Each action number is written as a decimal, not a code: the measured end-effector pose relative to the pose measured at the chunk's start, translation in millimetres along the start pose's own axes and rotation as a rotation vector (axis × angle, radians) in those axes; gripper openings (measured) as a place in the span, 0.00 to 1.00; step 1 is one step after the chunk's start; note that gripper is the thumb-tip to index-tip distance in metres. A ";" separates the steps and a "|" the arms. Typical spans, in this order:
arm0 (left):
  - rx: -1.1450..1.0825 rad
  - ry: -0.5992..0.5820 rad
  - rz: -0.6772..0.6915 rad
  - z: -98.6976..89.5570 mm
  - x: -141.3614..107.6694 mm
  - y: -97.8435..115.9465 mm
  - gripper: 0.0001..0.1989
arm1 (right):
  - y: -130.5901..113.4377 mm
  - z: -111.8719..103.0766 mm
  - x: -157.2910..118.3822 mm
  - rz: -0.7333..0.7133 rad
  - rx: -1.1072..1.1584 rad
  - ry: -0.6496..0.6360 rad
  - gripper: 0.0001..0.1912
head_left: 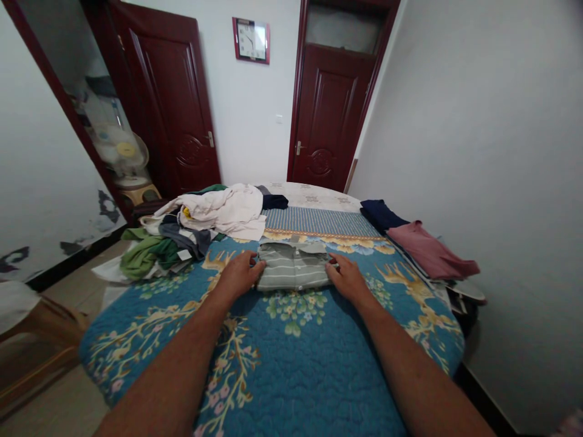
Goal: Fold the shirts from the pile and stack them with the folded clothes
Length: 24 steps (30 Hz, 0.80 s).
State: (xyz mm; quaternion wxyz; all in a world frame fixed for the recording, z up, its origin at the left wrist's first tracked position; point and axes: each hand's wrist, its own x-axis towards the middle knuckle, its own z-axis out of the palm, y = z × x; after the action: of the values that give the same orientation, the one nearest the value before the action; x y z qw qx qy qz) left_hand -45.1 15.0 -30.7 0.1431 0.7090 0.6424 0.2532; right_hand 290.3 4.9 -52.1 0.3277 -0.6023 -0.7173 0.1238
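A grey-green shirt with white stripes and a buttoned front (pixel 294 267) lies folded into a compact rectangle on the blue floral cover (pixel 300 364). At its left edge, my left hand (pixel 241 273) pinches the cloth between thumb and fingers. My right hand (pixel 348 276) grips the opposite edge in the same way, fingers curled. The shirt's collar side faces away from me, with the cloth resting flat on the cover.
A loose heap of clothes (pixel 223 209) lies at the back left, with green garments (pixel 141 255) nearer. Folded pink (pixel 428 249) and navy (pixel 382 215) clothes lie along the right edge. A wooden stool (pixel 40 328) stands at the left.
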 end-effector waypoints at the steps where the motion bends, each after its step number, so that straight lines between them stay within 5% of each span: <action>1: -0.003 -0.028 -0.021 0.1 0.0 1.3 0.22 | 0.5 1.8 0.9 0.023 -0.004 0.007 0.27; 6: 0.076 -0.082 -0.134 2.8 -5.8 12.9 0.21 | -11.9 14.6 1.5 0.184 -0.165 -0.010 0.23; 13: 0.104 0.080 -0.139 24.4 -12.5 30.1 0.10 | -26.7 34.0 7.9 0.212 -0.308 0.013 0.19; 18: 0.078 0.169 -0.106 27.8 -4.1 19.3 0.08 | -17.6 29.4 11.9 0.221 -0.280 0.021 0.18; 24: 0.129 0.141 -0.142 20.5 -2.3 2.7 0.07 | -11.4 25.4 9.3 0.245 -0.361 -0.014 0.17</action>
State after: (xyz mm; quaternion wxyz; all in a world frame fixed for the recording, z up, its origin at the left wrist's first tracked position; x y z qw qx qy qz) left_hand -31.8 14.9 -46.7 0.0694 0.6500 0.7144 0.2496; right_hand 265.1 16.4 -61.7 0.1921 -0.7329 -0.6517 0.0366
